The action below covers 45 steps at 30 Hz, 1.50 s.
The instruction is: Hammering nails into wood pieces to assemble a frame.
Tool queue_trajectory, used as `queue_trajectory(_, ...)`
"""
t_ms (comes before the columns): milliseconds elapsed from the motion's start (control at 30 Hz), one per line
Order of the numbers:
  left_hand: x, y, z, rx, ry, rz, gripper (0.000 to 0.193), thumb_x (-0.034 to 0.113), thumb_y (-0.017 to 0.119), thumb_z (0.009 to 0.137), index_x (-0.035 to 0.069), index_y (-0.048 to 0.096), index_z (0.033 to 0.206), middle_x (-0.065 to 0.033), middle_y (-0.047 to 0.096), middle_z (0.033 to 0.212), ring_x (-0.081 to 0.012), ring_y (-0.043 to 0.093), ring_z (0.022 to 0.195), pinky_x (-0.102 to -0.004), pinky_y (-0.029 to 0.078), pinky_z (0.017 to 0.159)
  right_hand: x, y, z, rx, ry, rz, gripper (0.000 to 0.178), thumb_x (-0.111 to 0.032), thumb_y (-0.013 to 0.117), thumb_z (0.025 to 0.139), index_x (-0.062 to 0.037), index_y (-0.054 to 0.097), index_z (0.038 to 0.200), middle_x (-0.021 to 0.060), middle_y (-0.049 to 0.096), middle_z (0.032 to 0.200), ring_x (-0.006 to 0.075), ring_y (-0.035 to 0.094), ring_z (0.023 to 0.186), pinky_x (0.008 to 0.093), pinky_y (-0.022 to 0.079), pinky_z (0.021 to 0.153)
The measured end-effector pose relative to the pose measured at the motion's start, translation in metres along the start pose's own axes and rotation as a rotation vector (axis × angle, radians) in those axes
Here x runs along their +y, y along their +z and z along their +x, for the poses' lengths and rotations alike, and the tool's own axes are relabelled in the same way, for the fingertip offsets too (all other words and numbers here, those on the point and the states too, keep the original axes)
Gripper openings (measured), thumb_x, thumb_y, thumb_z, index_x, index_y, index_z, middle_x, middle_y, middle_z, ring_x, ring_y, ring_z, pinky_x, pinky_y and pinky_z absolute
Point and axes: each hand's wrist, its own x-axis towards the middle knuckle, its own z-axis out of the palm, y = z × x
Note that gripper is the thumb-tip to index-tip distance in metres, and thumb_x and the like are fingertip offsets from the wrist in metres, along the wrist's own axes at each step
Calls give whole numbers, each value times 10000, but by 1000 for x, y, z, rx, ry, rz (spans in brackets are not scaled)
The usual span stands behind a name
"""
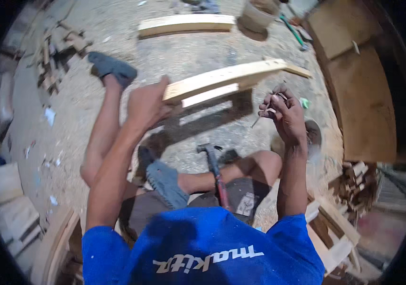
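A pale wooden frame (222, 78) with parallel slats stands tilted on the floor ahead of me. My left hand (148, 103) grips its left end, fingers wrapped round the wood. Off the frame's right end, my right hand (284, 110) is raised in a pinch, apart from the wood. A thin nail (255, 122) juts down from its fingers; whether more nails are in the palm I cannot tell. A hammer (218, 178) with a red and black handle rests across my lap, its head toward the frame.
A loose wooden beam (186, 24) lies farther off, beside a dirty bucket (258, 18) and a green-handled tool (294, 32). Scrap wood (53, 54) is heaped at far left. Brown boards (362, 95) flank the right, with stacked offcuts (354, 183) nearer me. A round container (313, 135) sits partly behind my right wrist.
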Motion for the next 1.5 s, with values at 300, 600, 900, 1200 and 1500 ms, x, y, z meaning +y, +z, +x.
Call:
queue_trajectory(300,-8,12,1,100,72,-26,411,200,837,818,7,595,1088,-200,756,805,-392,779,762,-502,607,632,41,176,52,-57,-524,-397,162,61,622,1049,8,603,1201,155,803,1084,213,792,1040,329,652,868)
queue_trajectory(600,-14,18,5,95,40,-76,479,176,861,787,49,527,1106,-203,733,773,-429,757,770,-525,567,630,53,184,57,-148,-360,-567,134,24,674,1034,26,679,1167,142,814,1086,151,778,1021,293,611,870)
queue_trajectory(900,-15,19,6,75,36,-64,398,131,794,824,56,533,1115,-207,722,752,-442,748,755,-551,566,634,56,185,60,-201,-446,-785,149,14,688,1036,-2,695,1184,96,827,1055,127,772,976,275,597,787)
queue_trajectory(1200,-17,20,7,121,70,-74,403,112,775,812,57,527,1125,-207,713,747,-456,743,766,-564,564,643,46,191,66,-255,-479,-962,88,-22,687,1023,-26,686,1111,153,814,986,212,808,889,346,588,718)
queue_trajectory(1500,-15,18,7,84,62,-86,551,370,897,814,49,534,1078,-213,722,749,-441,751,750,-553,573,628,60,104,46,-305,-33,-629,139,-93,673,1048,2,654,1148,108,785,1022,170,761,906,297,585,676)
